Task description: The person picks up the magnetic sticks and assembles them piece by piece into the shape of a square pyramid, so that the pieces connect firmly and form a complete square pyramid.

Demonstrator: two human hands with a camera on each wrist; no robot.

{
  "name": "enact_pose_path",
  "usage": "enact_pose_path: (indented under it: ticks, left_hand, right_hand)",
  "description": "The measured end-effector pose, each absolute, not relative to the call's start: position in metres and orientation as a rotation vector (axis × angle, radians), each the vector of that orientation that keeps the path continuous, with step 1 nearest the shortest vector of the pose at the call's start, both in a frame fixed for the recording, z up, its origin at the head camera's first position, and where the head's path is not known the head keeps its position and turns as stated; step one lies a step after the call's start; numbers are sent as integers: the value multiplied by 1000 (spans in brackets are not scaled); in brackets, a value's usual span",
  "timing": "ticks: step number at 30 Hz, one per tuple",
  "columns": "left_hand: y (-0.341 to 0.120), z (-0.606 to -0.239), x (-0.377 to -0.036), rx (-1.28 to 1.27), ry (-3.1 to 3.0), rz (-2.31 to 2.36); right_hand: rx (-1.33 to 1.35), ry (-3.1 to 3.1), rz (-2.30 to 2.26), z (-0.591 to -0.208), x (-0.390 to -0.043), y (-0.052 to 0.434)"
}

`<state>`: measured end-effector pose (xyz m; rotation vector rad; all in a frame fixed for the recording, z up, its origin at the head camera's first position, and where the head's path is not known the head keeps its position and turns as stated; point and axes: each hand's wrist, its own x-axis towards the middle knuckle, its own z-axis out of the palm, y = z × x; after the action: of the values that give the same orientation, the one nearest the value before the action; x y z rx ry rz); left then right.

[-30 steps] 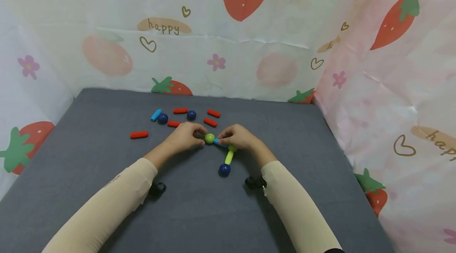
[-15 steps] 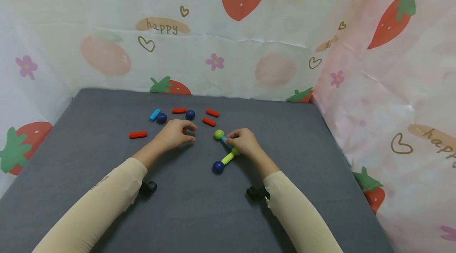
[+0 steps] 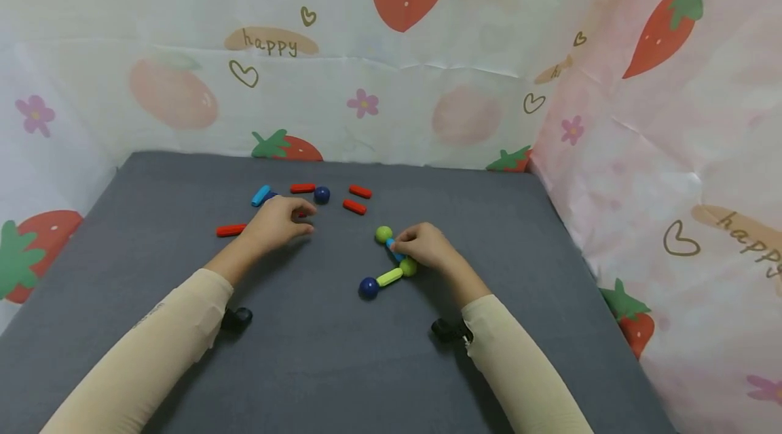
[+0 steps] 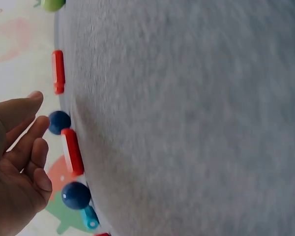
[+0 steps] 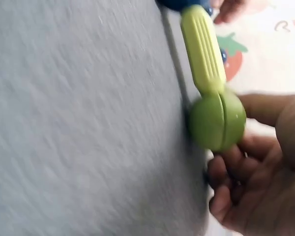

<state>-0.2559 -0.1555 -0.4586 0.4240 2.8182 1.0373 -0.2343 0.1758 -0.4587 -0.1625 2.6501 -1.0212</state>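
Now the right hand (image 3: 424, 246) rests on the grey mat (image 3: 342, 359), and its fingers pinch a small blue stick (image 3: 394, 250). That blue stick joins a green ball (image 3: 383, 234) at its far end to another green ball (image 3: 408, 266) right by the hand. From that near green ball a yellow-green stick (image 3: 389, 277) goes out to a dark blue ball (image 3: 368, 287). This little chain lies flat on the mat, in the middle. The left hand (image 3: 276, 223) is off to the side, well apart from the chain. Its fingers are loose and a bit bent, and they hold nothing. They hang just over a red stick (image 4: 72, 151) and close to a dark blue ball (image 4: 59, 122). More red sticks, another dark blue ball (image 4: 76, 195) and one blue stick (image 3: 260, 195) lie near it.
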Motion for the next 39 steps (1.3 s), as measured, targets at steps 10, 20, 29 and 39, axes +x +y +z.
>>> enact_pose_path:
  ticks: [10, 20, 29, 39]
  left_hand:
    - [-171, -459, -260, 378, 2869, 1016]
    - [-179, -464, -267, 343, 2932, 945]
    - [-178, -466, -272, 291, 2948, 902]
    - [-173, -465, -277, 260, 2959, 831]
  right_hand:
    - [-233, 2635, -1005, -461, -241, 186]
    - [101, 2733, -1149, -465, -227, 169]
    - [42, 2693, -1113, -462, -226, 171]
    - [-134, 2594, -1073, -458, -233, 184]
